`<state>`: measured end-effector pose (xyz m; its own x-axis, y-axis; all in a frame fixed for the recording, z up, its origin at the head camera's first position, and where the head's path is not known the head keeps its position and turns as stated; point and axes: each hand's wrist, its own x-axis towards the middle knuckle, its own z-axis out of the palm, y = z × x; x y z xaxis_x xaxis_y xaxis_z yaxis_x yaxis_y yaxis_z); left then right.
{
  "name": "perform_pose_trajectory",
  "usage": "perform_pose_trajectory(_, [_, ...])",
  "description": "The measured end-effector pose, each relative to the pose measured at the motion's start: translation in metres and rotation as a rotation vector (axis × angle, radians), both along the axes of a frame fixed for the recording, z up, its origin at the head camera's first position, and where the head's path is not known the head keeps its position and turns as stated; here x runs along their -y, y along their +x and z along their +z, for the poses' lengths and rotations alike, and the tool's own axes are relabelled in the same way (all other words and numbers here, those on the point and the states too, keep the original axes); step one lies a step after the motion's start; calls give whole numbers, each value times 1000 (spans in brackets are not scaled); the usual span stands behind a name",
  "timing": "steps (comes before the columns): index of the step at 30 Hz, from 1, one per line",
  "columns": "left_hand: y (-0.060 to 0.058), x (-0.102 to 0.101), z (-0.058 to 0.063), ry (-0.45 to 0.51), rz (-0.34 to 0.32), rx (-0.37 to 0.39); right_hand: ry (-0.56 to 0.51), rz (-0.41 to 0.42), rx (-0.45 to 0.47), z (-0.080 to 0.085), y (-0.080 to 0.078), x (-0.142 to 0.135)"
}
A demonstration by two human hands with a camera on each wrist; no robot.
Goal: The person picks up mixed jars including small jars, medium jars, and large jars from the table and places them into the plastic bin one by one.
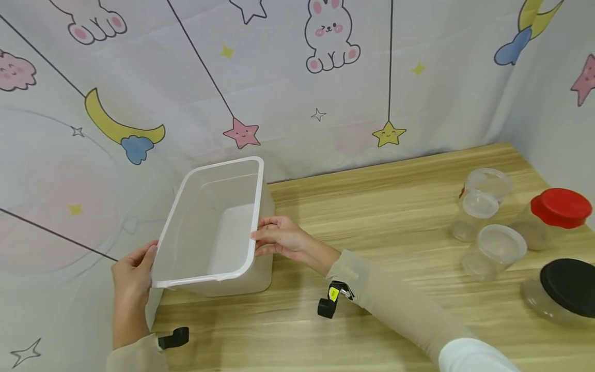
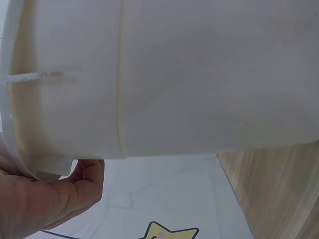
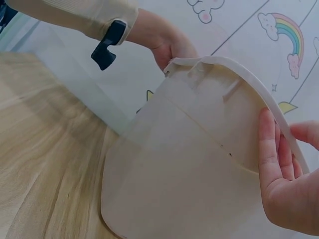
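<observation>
A white plastic storage bin with nothing inside stands at the left end of the table, its open top facing up and toward me. My left hand grips the rim at the near left corner; in the left wrist view that hand has its fingers curled under the lip. On the right side, my right hand pinches the rim. The right wrist view shows its thumb over the rim and the fingers against the outer wall of the bin.
Several clear jars stand at the right of the wooden table: one with a red lid, one with a black lid, and others such as a clear jar. A patterned curtain hangs behind and along the left side.
</observation>
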<state>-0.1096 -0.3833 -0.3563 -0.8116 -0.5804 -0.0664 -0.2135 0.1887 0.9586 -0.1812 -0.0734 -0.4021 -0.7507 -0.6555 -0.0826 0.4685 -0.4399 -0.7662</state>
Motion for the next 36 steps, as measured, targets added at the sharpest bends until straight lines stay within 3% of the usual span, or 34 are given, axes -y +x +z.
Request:
perform_pose_trajectory(6, [0, -4, -1, 19, 4, -1, -6, -1, 0, -2, 1, -4])
perform_pose_trajectory(16, [4, -7, -3, -44, 2, 29, -42, -4, 1, -6, 3, -6])
perform_pose_trajectory(36, [5, -10, -4, 36, 27, -30, -26, -7, 10, -5, 1, -8])
